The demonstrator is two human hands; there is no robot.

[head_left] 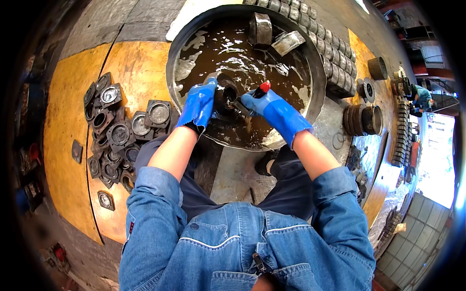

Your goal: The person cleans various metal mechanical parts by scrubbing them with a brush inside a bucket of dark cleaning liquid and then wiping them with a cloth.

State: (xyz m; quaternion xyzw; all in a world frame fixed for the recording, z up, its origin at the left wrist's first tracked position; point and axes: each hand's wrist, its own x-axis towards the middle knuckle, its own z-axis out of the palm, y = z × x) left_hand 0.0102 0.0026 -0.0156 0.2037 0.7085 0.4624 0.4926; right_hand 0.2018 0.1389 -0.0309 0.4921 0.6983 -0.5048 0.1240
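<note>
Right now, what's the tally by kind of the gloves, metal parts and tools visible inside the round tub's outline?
Blue gloves: 2
Blocky metal parts: 2
Dark hollow metal part, held: 1
Red-ended tool, held: 1
Total: 6

No text or numbers are showing legibly. A red tag (131,227) is sitting on the left denim sleeve (153,213), displaying nothing readable.

Yellow board (68,145) at left, open metal cylinder (376,69) standing near a flat ring (370,89) at right, distant person (423,94) in a teal top, bright opening (436,160), grey tiles (416,228).
</note>
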